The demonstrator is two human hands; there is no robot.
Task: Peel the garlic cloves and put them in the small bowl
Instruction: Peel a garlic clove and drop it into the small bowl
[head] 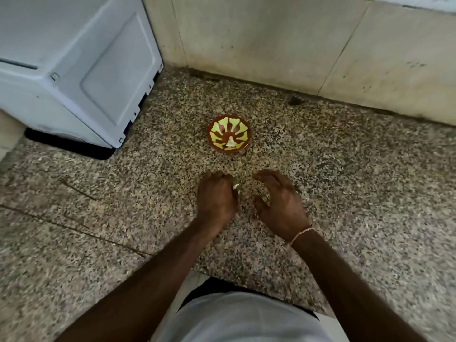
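A small red bowl (229, 136) with a yellow petal pattern sits on the speckled stone counter (345, 188), and a pale peeled garlic clove (230, 143) lies inside near its front. Just in front of the bowl, my left hand (216, 196) is curled and pinches a small pale garlic clove (236, 186) at its fingertips. My right hand (278, 201) hovers beside it, a short gap away, with fingers loosely curved and nothing in them. Most of the held clove is hidden behind the left fingers.
A white appliance (74, 70) stands at the back left of the counter. A tiled wall (271, 45) closes the back. The counter's front edge (246, 275) runs just before my body.
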